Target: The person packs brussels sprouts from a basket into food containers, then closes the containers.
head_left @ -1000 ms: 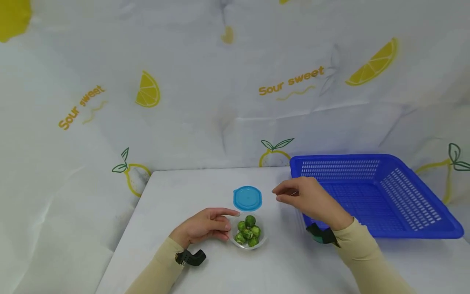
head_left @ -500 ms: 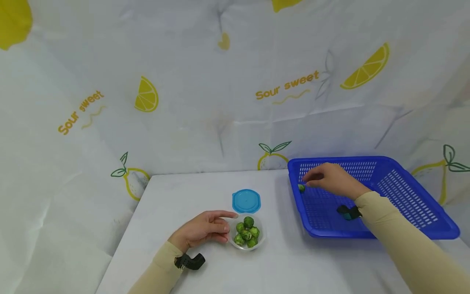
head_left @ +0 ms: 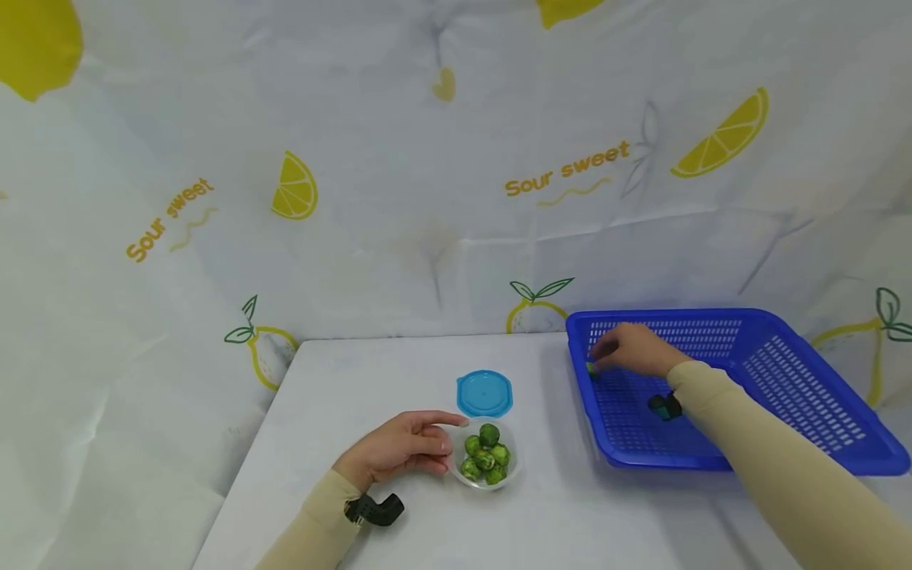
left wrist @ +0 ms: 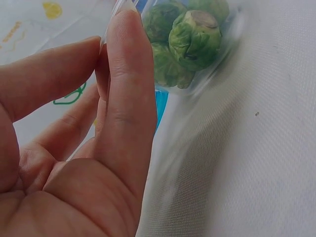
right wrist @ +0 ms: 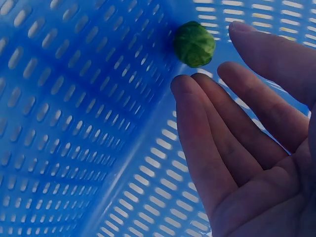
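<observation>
With thumb and fingers my left hand [head_left: 402,447] pinches the rim of a clear plastic bowl [head_left: 517,463] on the table. Several green Brussels sprouts [head_left: 484,459] sit inside this bowl. Over on the right, my right hand [head_left: 634,350] reaches into a blue plastic basket [head_left: 670,461], near its left wall. One Brussels sprout [right wrist: 195,44] lies in the basket's corner area. The right hand's fingertips are spread just short of that sprout in the right wrist view, and nothing is held between them.
A light-blue lid [head_left: 484,393] lies flat on the white table [head_left: 385,372], directly behind the bowl. Behind the table hangs a white cloth [head_left: 399,198] printed with lemons. The basket's raised walls surround the right hand.
My right hand has moved right, from beside the basket to inside it, and a Brussels sprout now lies there, released. The left hand stays at the bowl.
</observation>
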Motion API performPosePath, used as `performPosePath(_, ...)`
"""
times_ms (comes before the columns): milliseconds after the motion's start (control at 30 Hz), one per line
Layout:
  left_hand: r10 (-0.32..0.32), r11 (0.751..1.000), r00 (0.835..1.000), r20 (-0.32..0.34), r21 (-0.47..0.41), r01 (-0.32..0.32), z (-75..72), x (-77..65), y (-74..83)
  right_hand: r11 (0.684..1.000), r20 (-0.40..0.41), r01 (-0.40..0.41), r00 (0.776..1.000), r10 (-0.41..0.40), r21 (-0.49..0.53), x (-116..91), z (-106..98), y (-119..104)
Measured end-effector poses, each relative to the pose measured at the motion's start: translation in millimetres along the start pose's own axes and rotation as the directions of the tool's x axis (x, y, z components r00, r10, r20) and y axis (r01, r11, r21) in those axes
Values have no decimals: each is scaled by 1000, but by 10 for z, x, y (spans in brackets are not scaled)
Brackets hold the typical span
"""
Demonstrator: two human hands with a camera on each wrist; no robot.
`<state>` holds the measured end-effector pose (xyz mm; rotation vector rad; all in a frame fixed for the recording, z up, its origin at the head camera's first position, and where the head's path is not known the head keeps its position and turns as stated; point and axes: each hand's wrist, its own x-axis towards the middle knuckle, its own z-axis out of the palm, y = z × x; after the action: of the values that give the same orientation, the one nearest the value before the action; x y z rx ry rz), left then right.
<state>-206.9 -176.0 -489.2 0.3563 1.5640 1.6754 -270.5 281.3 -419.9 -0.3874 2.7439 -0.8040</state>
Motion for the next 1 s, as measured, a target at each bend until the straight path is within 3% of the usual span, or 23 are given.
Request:
performPosePath(600, 7, 1000, 1000, 14, -25, -7, 16, -9, 33, 997, 11, -63, 998, 64, -51, 162, 75, 48)
performPosePath(1000, 5, 1000, 1000, 15, -22, -5, 11, -11, 35, 995, 11, -53, 999, 54, -79, 197, 97, -3)
